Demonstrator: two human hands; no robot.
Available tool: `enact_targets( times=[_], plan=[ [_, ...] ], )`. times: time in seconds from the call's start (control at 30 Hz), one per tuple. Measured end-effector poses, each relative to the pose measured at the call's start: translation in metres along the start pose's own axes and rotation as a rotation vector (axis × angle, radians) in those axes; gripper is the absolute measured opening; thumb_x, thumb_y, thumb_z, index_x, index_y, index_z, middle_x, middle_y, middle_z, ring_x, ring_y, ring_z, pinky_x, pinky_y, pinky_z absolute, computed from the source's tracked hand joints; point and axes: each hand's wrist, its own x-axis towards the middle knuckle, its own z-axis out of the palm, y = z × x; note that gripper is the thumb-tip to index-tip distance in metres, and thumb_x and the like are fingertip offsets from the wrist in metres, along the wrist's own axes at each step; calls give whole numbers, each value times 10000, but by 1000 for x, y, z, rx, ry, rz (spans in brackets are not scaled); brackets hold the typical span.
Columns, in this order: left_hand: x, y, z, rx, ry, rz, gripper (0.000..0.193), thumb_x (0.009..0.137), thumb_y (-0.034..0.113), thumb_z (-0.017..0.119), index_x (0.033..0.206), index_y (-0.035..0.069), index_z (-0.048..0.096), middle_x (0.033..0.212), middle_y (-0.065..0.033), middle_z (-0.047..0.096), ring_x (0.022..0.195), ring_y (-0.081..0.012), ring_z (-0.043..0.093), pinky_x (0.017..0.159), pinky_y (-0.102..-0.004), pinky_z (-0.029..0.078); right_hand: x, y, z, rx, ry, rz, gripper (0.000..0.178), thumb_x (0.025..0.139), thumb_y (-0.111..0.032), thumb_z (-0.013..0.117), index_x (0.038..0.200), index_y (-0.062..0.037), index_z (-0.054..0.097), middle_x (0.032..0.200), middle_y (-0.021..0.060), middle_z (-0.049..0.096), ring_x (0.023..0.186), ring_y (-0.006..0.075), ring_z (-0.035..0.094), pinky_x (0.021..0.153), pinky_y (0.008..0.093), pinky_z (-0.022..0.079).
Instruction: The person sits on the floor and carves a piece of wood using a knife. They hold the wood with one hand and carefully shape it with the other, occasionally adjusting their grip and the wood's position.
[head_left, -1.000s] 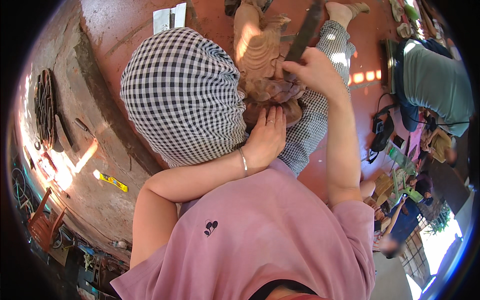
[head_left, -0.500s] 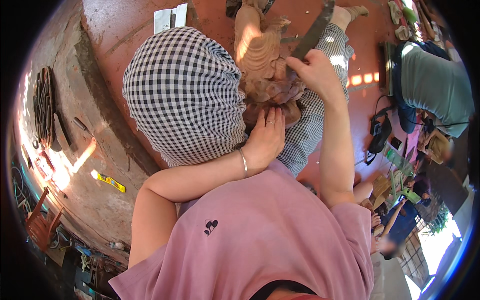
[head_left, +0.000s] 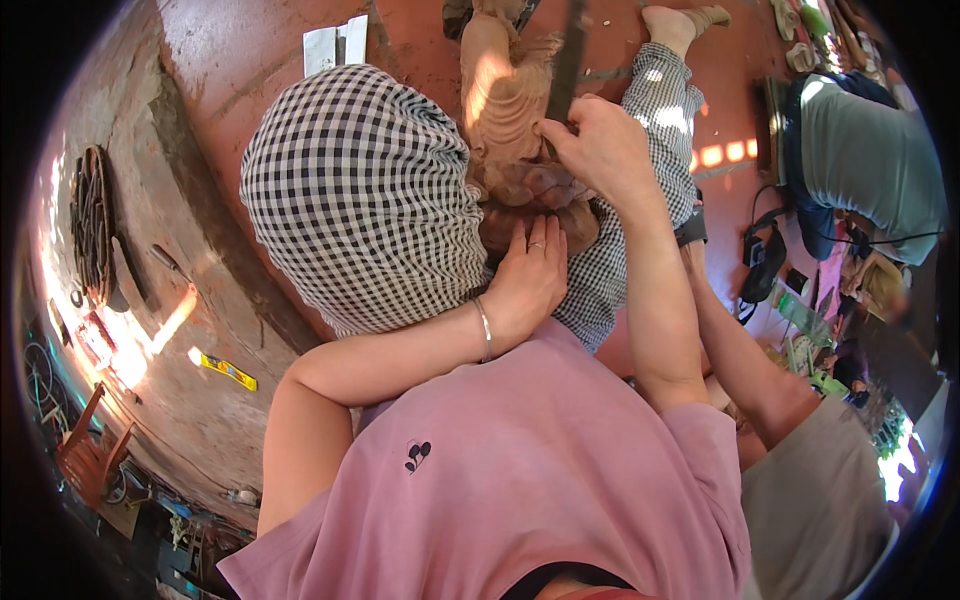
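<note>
A brown carved wooden figure (head_left: 512,105) with curved grooves lies between my legs, its near end under my hands. My left hand (head_left: 532,272), wearing a ring, rests on the rounded near part of the wood, fingers stretched out and flat. Above the carving, my right hand (head_left: 605,150) is closed around a long, dark, flat blade (head_left: 567,65) that points away from me. The blade's exact kind and its held end cannot be made out, as the fingers cover that end.
On the stone ledge (head_left: 190,330) at left lie a yellow cutter knife (head_left: 228,371), a dark roll (head_left: 92,220) and a small handled tool (head_left: 165,257). Paper (head_left: 335,45) lies on the red floor. Another person's arm or leg (head_left: 745,350) is close by my right arm; a second person (head_left: 870,165) sits farther right.
My right hand has moved left with the blade, which now points more straight ahead. My left hand stays on the wood. Another person has come close on my right.
</note>
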Motion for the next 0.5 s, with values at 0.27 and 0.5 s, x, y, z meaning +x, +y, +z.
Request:
enact_targets(
  times=[0.27,0.5],
  plan=[
    [-2,-2,2,16,42,26,567,815,208,512,1281,-116,507,1330,-282,494,1242,-363,476,1047,-466,385,-26,30,-5,485,184,114,288,885,-233,678,862,54,674,686,109,668,663,174,683,595,287,535],
    [-1,-1,3,1,67,15,558,814,202,510,1268,-122,513,1322,-289,496,1226,-368,491,1038,-468,393,-39,37,26,699,349,-11,200,851,-145,678,866,49,634,693,116,660,668,225,678,647,318,538]
  ],
)
